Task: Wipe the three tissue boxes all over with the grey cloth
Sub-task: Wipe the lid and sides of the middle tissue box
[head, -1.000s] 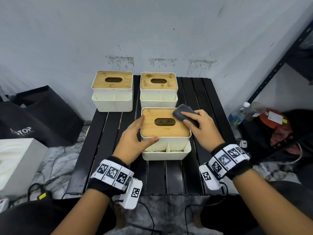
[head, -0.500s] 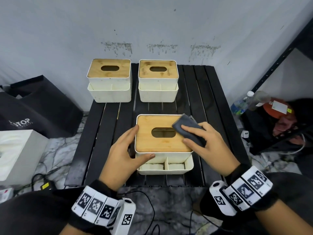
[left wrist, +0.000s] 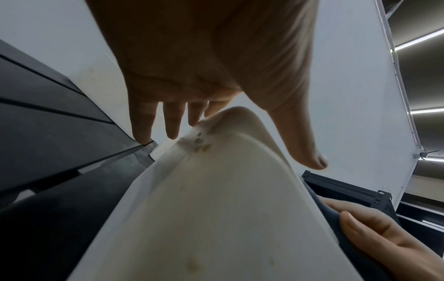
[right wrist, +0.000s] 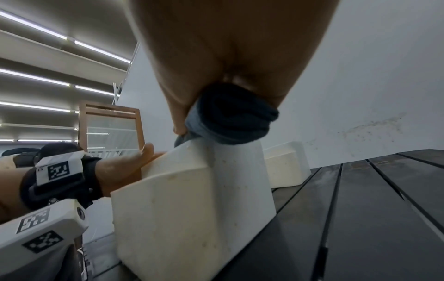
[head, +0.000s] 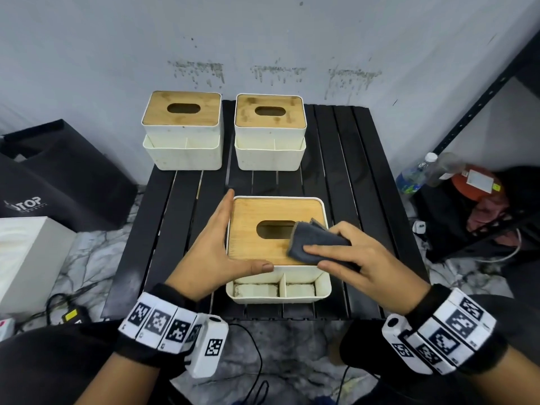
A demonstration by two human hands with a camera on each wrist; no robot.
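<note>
Right hand (head: 362,264) grips grey cloth (head: 317,244) on near tissue box (head: 257,249) — left hand (head: 216,252), fingers straight, braces it; right-wrist view alone shows cloth bunched; bag (head: 58,182) reads "TOP".

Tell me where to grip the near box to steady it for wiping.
Grip the near box by its left wall, coming from the left, as the left hand does now: fingers along that wall, thumb on the front edge. The walls are flat and upright, and this leaves the wooden lid free for the cloth.
</note>
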